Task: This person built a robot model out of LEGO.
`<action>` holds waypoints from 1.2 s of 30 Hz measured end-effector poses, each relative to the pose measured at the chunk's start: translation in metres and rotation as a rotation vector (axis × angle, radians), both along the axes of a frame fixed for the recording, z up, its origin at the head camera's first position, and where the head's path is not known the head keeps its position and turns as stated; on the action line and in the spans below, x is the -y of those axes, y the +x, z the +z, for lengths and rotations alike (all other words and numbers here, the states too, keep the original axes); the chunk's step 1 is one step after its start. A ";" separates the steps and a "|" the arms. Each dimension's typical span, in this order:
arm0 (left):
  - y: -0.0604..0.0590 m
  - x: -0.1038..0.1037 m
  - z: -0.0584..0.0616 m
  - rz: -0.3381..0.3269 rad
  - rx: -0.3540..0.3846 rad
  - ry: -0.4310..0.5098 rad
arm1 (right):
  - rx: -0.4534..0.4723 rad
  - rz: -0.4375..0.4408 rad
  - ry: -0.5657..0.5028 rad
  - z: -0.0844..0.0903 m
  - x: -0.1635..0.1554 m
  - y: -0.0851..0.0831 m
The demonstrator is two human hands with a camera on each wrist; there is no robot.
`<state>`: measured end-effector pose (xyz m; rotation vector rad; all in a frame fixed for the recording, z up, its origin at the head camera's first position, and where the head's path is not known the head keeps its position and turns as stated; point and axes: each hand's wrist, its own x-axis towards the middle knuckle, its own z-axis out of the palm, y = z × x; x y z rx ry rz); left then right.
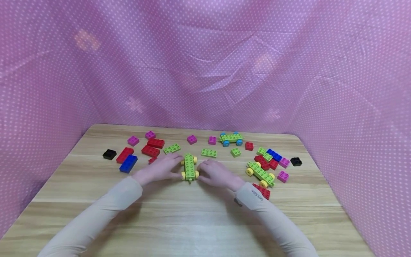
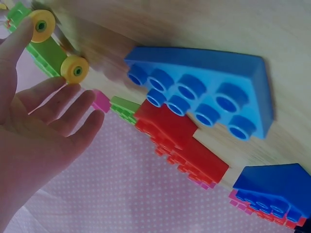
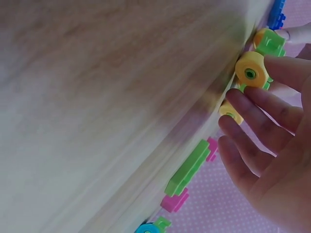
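A lime-green toy car base [image 1: 189, 167] with yellow wheels [image 2: 75, 69] stands on the table between the two hands, pointing away from the body. Beside its left wheels is my left hand [image 1: 162, 168], the thumb overlapping one wheel and a fingertip right at the other in the left wrist view. My right hand [image 1: 218, 174] flanks the opposite side. In the right wrist view its thumb [image 3: 286, 72] meets the nearer yellow wheel [image 3: 251, 69], while the other fingers reach out loosely along that side. Both hands have relaxed, spread fingers.
Red bricks, a blue brick [image 1: 128, 164] and a black brick [image 1: 109, 154] lie on the left. Behind are green plates and a blue-wheeled car base [image 1: 232, 138]. Another yellow-wheeled base [image 1: 260, 174] stands right among several bricks. A pink dotted cloth [image 1: 205, 71] surrounds the table.
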<state>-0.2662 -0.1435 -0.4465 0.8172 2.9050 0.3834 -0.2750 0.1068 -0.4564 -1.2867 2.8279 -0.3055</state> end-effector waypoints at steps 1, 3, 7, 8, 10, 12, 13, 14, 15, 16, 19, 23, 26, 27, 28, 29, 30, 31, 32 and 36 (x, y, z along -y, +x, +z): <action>0.000 -0.001 0.000 -0.003 0.001 0.004 | -0.002 0.003 -0.004 0.000 -0.001 0.000; 0.001 -0.002 0.000 -0.010 0.003 0.012 | -0.006 0.010 -0.013 0.001 -0.001 0.001; 0.004 -0.005 0.001 -0.026 -0.009 0.021 | 0.000 0.012 -0.021 0.001 -0.003 0.002; 0.005 -0.006 0.001 -0.028 -0.012 0.022 | 0.003 0.012 -0.023 0.000 -0.003 0.002; 0.006 -0.007 0.002 -0.032 -0.019 0.021 | 0.013 0.008 -0.026 0.000 -0.004 0.002; 0.007 -0.008 0.002 -0.034 -0.021 0.020 | 0.018 0.007 -0.031 0.000 -0.005 0.003; 0.007 -0.008 0.002 -0.035 -0.022 0.017 | 0.018 0.007 -0.031 0.000 -0.005 0.003; 0.007 -0.009 0.001 -0.038 -0.026 0.015 | 0.018 0.007 -0.035 0.000 -0.005 0.004; 0.007 -0.009 0.001 -0.042 -0.029 0.014 | 0.022 0.006 -0.038 0.000 -0.006 0.004; 0.007 -0.009 0.001 -0.046 -0.032 0.014 | 0.023 0.007 -0.041 0.000 -0.006 0.005; 0.008 -0.010 0.002 -0.058 -0.042 0.015 | 0.024 0.010 -0.052 -0.001 -0.008 0.007; 0.010 -0.011 0.001 -0.062 -0.036 0.019 | 0.038 0.006 -0.063 -0.002 -0.010 0.008; 0.010 -0.013 0.000 -0.066 -0.036 0.015 | 0.056 -0.003 -0.065 -0.003 -0.012 0.009; 0.010 -0.013 -0.001 -0.068 -0.039 0.013 | 0.061 -0.004 -0.067 -0.004 -0.013 0.009; 0.010 -0.014 -0.001 -0.070 -0.040 0.010 | 0.064 -0.005 -0.068 -0.005 -0.014 0.009; 0.010 -0.014 -0.001 -0.070 -0.040 0.010 | 0.065 -0.006 -0.071 -0.005 -0.014 0.009; 0.011 -0.014 -0.001 -0.071 -0.042 0.011 | 0.068 -0.009 -0.069 -0.006 -0.015 0.009; 0.011 -0.015 -0.001 -0.066 -0.038 0.011 | 0.068 -0.009 -0.070 -0.006 -0.015 0.009; 0.012 -0.015 -0.001 -0.062 -0.035 0.013 | 0.067 -0.009 -0.071 -0.006 -0.015 0.009; 0.013 -0.017 0.000 -0.040 -0.014 0.026 | 0.070 -0.008 -0.073 -0.006 -0.017 0.009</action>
